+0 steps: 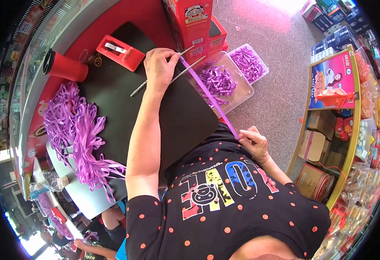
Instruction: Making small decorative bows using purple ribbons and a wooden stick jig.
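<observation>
1. Purple ribbon strip (pixel 211 97): a single flat length, stretched taut on a diagonal between the two hands, passing over the right edge of the black mat (pixel 172 112).
2. Left hand (pixel 159 69): resting on the far part of the mat, fingers curled, thumb and forefinger pinching the upper end of the strip. The same hand also holds two thin metal rods (pixel 185 71), which lie slanted and cross under the fingers.
3. Right hand (pixel 255 141): close to the body, just above the dark dotted shirt (pixel 224 208), fingertips pinched on the lower end of the strip.
4. Clear plastic trays (pixel 237 73): two, side by side beyond the mat's right edge, each containing short cut purple pieces.
5. Loose ribbon pile (pixel 77 134): a large tangle of long purple strands at the left of the mat, well apart from both hands.
6. Red tape dispenser (pixel 120 52): at the far left corner of the mat, near the left hand but not touching it.
7. Red cup (pixel 64 66): lying on its side, left of the dispenser.
8. Red cartons (pixel 198 26): stacked behind the trays.
9. Shelf unit (pixel 337 121): gold-framed, stocked with packaged goods, at the right.
</observation>
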Tool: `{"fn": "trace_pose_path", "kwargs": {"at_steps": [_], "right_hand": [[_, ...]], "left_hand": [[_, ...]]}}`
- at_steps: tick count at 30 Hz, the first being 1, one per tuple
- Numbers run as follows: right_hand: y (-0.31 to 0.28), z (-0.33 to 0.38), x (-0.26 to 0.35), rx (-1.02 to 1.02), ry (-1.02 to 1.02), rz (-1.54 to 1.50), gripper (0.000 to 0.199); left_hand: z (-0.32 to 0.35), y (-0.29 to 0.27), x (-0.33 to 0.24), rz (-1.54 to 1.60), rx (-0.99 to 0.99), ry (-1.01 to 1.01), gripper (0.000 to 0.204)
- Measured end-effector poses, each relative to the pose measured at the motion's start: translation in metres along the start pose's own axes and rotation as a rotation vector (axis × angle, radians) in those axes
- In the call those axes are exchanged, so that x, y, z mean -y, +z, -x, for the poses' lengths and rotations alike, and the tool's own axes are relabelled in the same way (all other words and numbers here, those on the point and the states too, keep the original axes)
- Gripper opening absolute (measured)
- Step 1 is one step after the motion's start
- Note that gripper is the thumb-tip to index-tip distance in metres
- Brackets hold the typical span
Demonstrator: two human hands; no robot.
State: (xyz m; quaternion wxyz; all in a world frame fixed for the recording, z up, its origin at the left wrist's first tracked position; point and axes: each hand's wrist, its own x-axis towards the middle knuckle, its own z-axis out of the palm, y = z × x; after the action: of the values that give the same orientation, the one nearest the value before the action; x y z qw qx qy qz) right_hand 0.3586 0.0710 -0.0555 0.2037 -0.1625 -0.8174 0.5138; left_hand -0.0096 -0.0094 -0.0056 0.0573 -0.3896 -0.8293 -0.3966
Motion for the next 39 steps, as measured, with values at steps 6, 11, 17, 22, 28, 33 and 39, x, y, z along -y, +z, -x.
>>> {"fn": "trace_pose_path", "kwargs": {"at_steps": [6, 11, 17, 22, 28, 33, 39], "right_hand": [[-0.018, -0.005, 0.026, -0.12, -0.13, 0.043, 0.028], [-0.049, -0.058, 0.083, -0.097, -0.503, -0.049, 0.019], [-0.038, -0.19, 0.155, 0.14, -0.629, -0.328, 0.043], [0.024, -0.338, 0.189, 0.458, -0.44, -0.688, 0.059], [0.117, -0.431, 0.102, 0.317, -0.241, -0.416, 0.07], [0.139, -0.445, 0.017, 0.337, -0.125, -0.343, 0.059], [0.156, -0.422, -0.022, 0.423, 0.218, -0.595, 0.055]], "left_hand": [[-0.002, 0.0, 0.002, -0.013, -0.011, -0.008, 0.016], [-0.002, 0.002, 0.003, -0.034, -0.015, -0.004, 0.017], [0.0, 0.001, 0.005, -0.025, -0.018, -0.013, 0.017], [-0.001, 0.002, -0.004, -0.021, -0.02, -0.005, 0.015], [0.003, -0.004, -0.005, 0.002, -0.043, -0.005, 0.013], [0.002, -0.005, -0.013, -0.012, -0.021, -0.042, 0.018], [0.002, -0.005, -0.015, 0.011, -0.126, -0.061, 0.019]]}}
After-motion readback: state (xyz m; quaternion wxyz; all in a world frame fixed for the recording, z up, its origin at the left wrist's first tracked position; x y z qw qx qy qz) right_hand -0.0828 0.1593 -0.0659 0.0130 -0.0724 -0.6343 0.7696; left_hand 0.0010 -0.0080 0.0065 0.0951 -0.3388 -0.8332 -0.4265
